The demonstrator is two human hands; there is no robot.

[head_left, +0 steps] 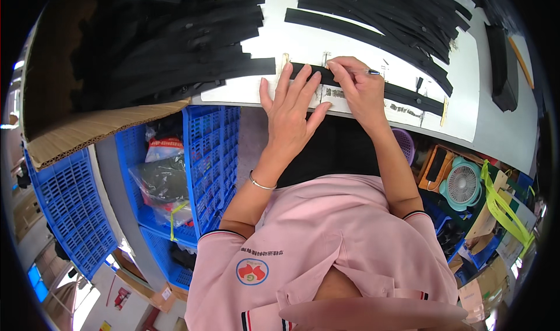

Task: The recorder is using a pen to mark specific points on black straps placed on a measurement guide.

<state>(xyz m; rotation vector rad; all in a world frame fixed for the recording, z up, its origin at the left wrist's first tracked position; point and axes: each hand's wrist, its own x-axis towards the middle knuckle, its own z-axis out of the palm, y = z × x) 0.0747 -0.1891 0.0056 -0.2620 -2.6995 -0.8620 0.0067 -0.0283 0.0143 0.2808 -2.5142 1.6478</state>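
The long strips (402, 93) are plain black, the pen (364, 71) clear with a dark end, the tabletop (274, 39) white. The shirt (350, 237) is pink, its collar (259, 317) edged with black, white and red stripes; the lattice crates (213, 156) are blue, the fan (464, 182) pale teal.

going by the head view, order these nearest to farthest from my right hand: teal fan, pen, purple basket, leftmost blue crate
1. Pen: held in the right hand
2. Purple basket: below the hand, slightly right
3. Teal fan: lower right, past the basket
4. Leftmost blue crate: far across, lower left
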